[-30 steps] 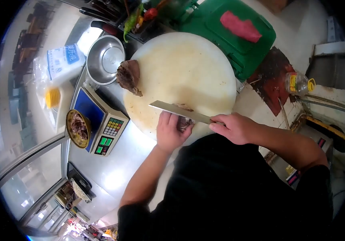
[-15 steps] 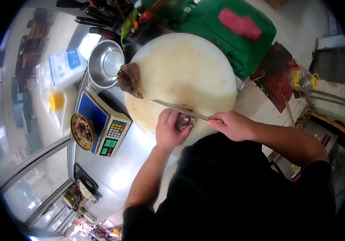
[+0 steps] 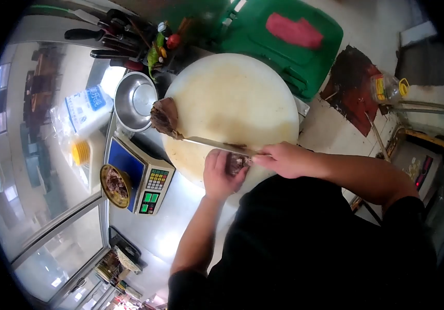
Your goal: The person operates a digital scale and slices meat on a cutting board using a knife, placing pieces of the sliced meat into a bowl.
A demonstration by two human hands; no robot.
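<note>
A chunk of dark cooked meat (image 3: 236,163) lies near the close edge of the round white cutting board (image 3: 237,93). My left hand (image 3: 220,174) presses on its left side, fingers curled around it. In my right hand (image 3: 285,159) is the handle of a long knife (image 3: 209,144), fingers wrapped around it. The blade points left across the board, along the far side of the chunk, with a thin dark piece of meat beyond it. A larger brown piece of meat (image 3: 165,118) sits at the board's left edge, at the knife's tip.
Left of the board stand a steel bowl (image 3: 135,101) and a digital scale (image 3: 152,181) bearing a yellow dish (image 3: 103,181) with meat. Several knives (image 3: 113,44) and peppers (image 3: 153,57) are at the back left. A green bin lid (image 3: 273,51) with a pink cloth (image 3: 294,31) is behind.
The knife has slid left along its length, its tip now at the larger piece of meat. My right hand has come closer to my left. The whole view has shifted slightly.
</note>
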